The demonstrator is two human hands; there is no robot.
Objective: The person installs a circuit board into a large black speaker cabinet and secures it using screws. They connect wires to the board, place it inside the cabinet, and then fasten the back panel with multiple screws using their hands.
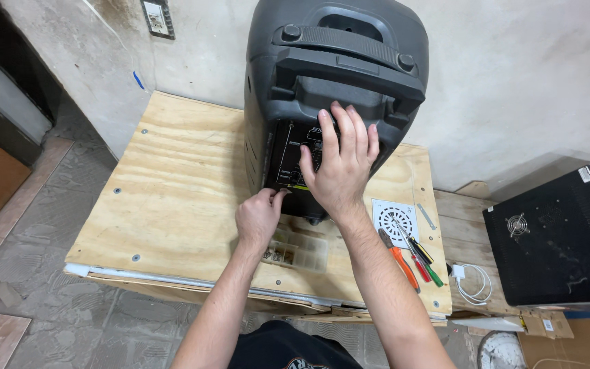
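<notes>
Standing upright at the back of the pale plywood bench (172, 198) is a large black plastic portable speaker (336, 82) with a moulded carry handle on top, its rear control panel (295, 160) turned toward the person. The right hand (341, 167) lies flat and open against that panel, fingers spread and pointing up, palm pressing the cabinet; it grips nothing. The left hand (259, 217) is curled low at the bottom left corner of the panel, fingertips bunched together and touching the speaker's lower edge; whether it pinches a small part there cannot be told, as the fingers hide the spot.

Just below the left hand, partly under the wrist, sits a clear plastic compartment box (302, 249) with small metal bits in its left cells. To the right of the right forearm lies a white square plastic grille plate (395, 217) with a round slotted centre. Resting across and below it are an orange-handled pair of pliers (399, 258) and thin screwdrivers with red and green handles (426, 265), all lying close together. Near the bench's right edge, a coiled white cable with plug (471, 281) lies on a lower wooden surface. Well apart on the right stands a black metal box with a small fan grille (554, 236).
</notes>
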